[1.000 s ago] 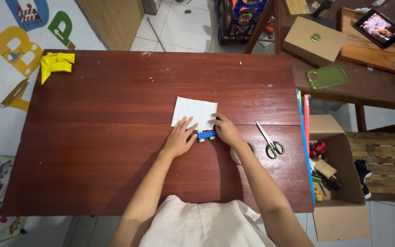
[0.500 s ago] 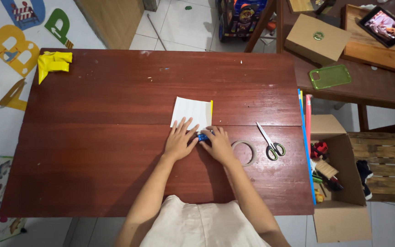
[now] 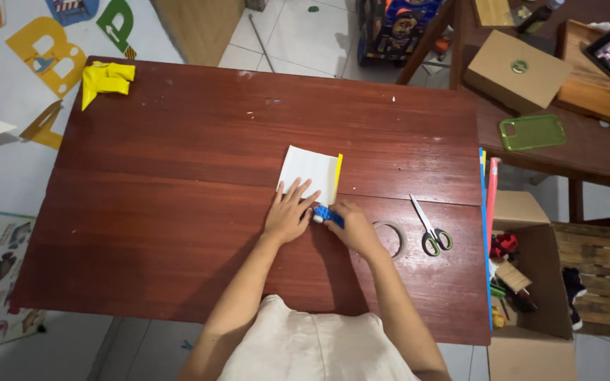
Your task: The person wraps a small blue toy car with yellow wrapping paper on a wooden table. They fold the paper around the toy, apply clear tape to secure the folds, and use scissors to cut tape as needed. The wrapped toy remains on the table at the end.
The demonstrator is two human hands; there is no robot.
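Since a second ago, both hands have slid slightly toward the person, and the small blue toy brick piece has tilted so that it now lies at a slant instead of level between them. Over the same second the white paper sheet has come to show a yellow strip along its right edge, which was hidden then.

That sheet lies near the middle of the dark red wooden surface. The left hand rests flat on its lower edge, fingers spread and extended, pressing down rather than gripping anything. The right hand is curled around the blue piece, its fingers closed on the piece's right end, while the left end, with a small white part, touches the left hand's thumb side. The piece sits just below the sheet's lower right corner.

Just right of the right hand, a roll of clear tape lies flat on the surface, partly covered by the wrist. Beyond it lie scissors with green handles, blades pointing away from the person. A crumpled yellow sheet sits at the far left corner. Off the right edge, an open cardboard box on the floor holds small toys.
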